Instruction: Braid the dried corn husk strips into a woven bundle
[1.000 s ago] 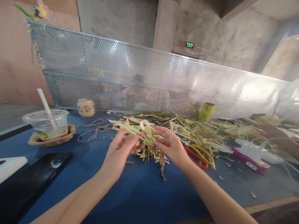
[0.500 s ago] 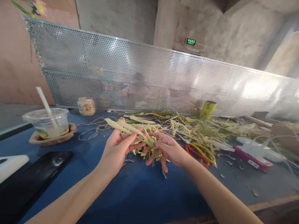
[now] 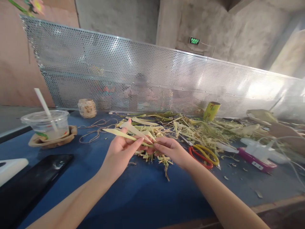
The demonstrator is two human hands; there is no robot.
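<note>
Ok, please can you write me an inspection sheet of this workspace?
Surface: blue table, small scraps at right.
Work things: leaf strips between the hands; leaf pile beyond; scissors beside the pile.
Clutter: lidded cup with straw, black phone, loose string, jar.
Hands: left and right both pinch strips; some fingers hidden.
Cables: thin, pale cable near the magenta power strip; far end not visible.
Surroundings: perforated screen, lit exit sign; blurred figure at the screen, through it or reflected, cannot tell.
Spills: nothing seen.
</note>
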